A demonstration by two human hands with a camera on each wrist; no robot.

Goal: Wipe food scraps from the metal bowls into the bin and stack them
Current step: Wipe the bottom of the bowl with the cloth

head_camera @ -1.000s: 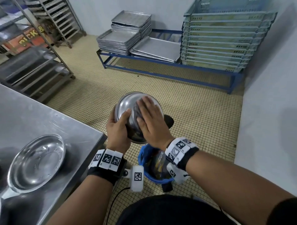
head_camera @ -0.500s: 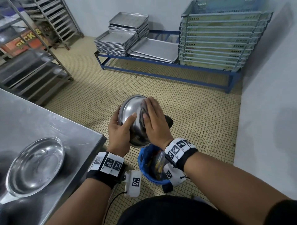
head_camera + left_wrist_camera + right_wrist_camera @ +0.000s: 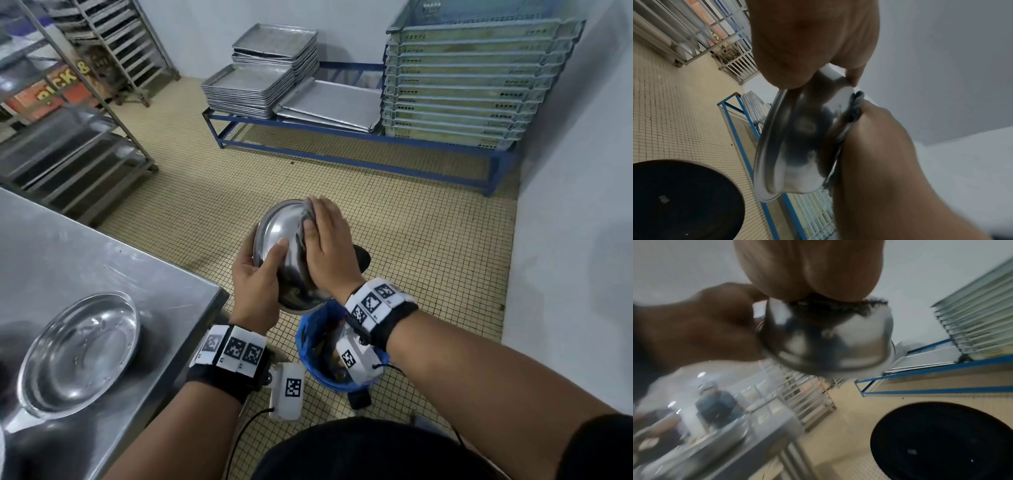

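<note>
Now the metal bowl [image 3: 287,253] is held tipped on edge above the blue-lined bin [image 3: 310,346], its hollow turned away from the person and its underside toward the head camera. It is gripped at the near rim by the left hand [image 3: 255,286], thumb laid across the underside and the other fingers curled behind the rim. The right hand [image 3: 330,246] is pressed flat, fingers straight, against the far upper part of the underside, with a dark grey cloth [image 3: 306,214] trapped beneath its fingers (its frayed edge shows in the wrist views).

Compared with a second ago, the right hand is found higher on the bowl, nearer the top rim, and the bowl is tilted a little further upright; the wipe is therefore judged to be a stroke travelling up and across the metal, not finished. The bin sits directly below both wrists, so anything loosened should drop into it. Whether scraps remain inside the bowl cannot be told, since the hollow is hidden.

A second, wiped-looking bowl [image 3: 80,353] is left on the steel table [image 3: 113,260] to the left of the left hand, where stacking is presumably to follow.
</note>
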